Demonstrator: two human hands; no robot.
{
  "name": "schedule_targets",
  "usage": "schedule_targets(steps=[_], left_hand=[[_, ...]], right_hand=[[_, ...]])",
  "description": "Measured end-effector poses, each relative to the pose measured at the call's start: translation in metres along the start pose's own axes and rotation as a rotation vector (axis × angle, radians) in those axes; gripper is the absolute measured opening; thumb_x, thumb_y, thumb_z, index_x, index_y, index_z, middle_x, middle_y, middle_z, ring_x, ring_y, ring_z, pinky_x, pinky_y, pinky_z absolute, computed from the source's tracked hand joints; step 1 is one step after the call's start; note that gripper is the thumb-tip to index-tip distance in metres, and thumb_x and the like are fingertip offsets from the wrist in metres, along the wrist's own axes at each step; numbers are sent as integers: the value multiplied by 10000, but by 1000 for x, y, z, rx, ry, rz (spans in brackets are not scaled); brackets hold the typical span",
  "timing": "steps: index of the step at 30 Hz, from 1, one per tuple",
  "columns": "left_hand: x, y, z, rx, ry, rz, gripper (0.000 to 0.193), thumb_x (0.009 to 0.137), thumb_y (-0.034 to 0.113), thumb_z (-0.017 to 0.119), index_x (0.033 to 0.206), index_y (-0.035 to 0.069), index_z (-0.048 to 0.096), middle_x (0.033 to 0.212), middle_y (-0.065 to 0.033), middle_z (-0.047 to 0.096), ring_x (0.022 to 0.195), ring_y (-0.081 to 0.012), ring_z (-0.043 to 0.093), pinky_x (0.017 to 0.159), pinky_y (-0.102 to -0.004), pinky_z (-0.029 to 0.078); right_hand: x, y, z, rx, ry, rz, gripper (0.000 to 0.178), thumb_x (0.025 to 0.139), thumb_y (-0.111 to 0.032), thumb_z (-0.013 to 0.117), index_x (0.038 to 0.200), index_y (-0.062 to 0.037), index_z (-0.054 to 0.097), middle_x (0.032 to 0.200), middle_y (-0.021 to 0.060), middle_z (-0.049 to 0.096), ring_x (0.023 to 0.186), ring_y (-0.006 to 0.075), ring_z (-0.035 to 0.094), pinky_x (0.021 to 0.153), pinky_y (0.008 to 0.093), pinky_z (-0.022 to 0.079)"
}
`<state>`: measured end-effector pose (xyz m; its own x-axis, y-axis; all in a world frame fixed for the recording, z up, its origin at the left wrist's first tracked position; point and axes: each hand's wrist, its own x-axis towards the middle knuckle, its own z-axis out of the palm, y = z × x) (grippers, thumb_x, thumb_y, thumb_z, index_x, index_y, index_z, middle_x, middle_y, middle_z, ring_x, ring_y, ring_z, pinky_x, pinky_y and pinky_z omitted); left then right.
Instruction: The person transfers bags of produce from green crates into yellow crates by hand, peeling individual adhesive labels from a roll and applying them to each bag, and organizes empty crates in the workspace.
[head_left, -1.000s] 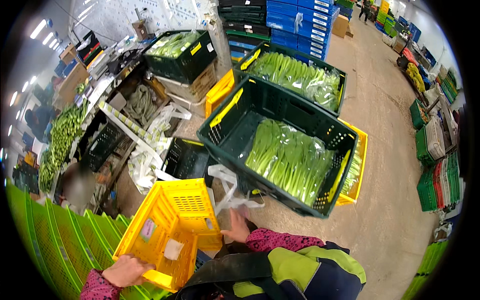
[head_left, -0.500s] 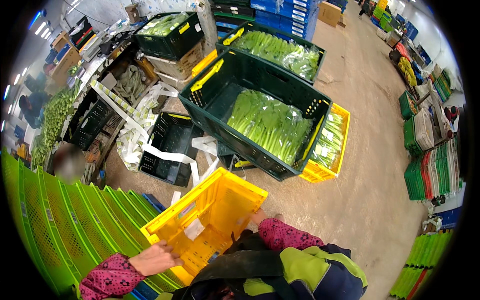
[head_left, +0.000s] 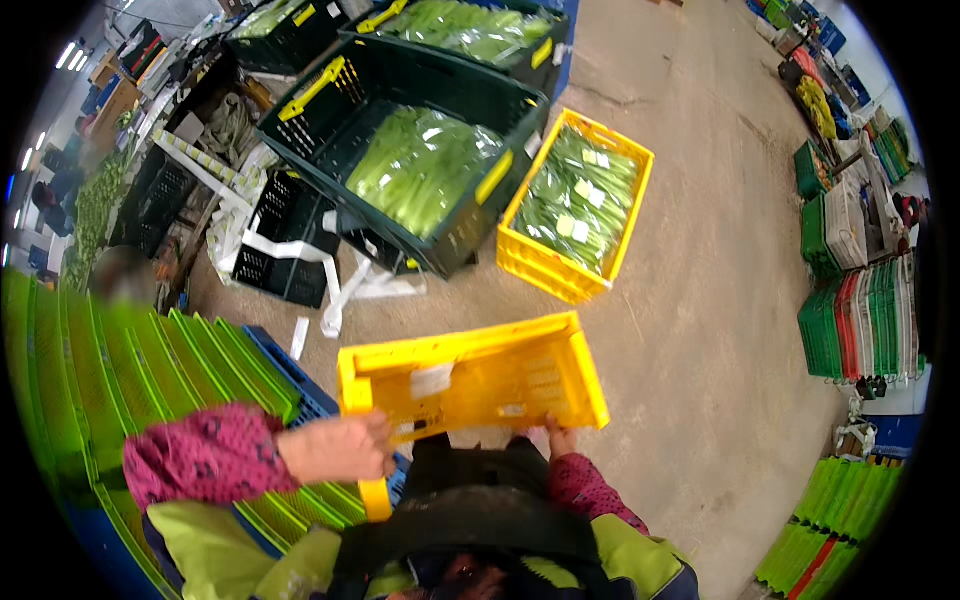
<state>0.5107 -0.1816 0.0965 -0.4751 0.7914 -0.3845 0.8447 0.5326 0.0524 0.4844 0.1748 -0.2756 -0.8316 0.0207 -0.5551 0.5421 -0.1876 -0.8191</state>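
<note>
Gripping a rectangular yellow plastic crate, tilted at near centre and apparently not yet filled, are the left hand at its left end and the right hand towards its right. Farther right, a second yellow crate already holds bagged leafy greens; far left, a dark-green plastic crate is part-filled, while lime-green perforated crates crowd the near left.

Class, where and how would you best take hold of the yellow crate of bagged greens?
Probably by the rims of the yellow crate's two short ends, coming from its right: that long side faces bare floor, while the dark green crate crowds the left.
</note>
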Motion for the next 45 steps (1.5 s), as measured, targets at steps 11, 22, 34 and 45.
schedule_targets(steps=[11,22,34,45], left_hand=[[214,-54,-140,313,161,202,29,679,173,638,693,159,618,737,25,618,804,-167,583,823,-287,429],[342,-326,-183,290,330,-41,59,778,122,568,807,164,598,908,18,607,989,-173,578,882,-336,430],[446,-614,-60,-43,319,-633,392,773,153,668,1161,204,643,998,-70,685,863,-289,661,726,-388,529],[518,-335,62,-1011,1116,-756,193,775,-27,608,922,62,697,885,-105,669,844,-292,639,729,-395,504]], right_hand=[[65,-171,-184,75,375,-302,600,933,-316,622,1392,-14,381,1341,107,492,1176,209,506,1009,355,395],[251,-350,-140,-131,360,-456,451,899,-330,666,1098,73,632,989,93,675,856,164,622,763,317,496],[434,-406,-44,-1055,408,-106,623,840,-567,598,937,39,701,789,210,692,738,333,688,661,421,515],[531,-363,-57,-1022,464,-595,654,772,-250,755,1301,25,488,1353,269,448,1237,371,461,1019,439,359]])
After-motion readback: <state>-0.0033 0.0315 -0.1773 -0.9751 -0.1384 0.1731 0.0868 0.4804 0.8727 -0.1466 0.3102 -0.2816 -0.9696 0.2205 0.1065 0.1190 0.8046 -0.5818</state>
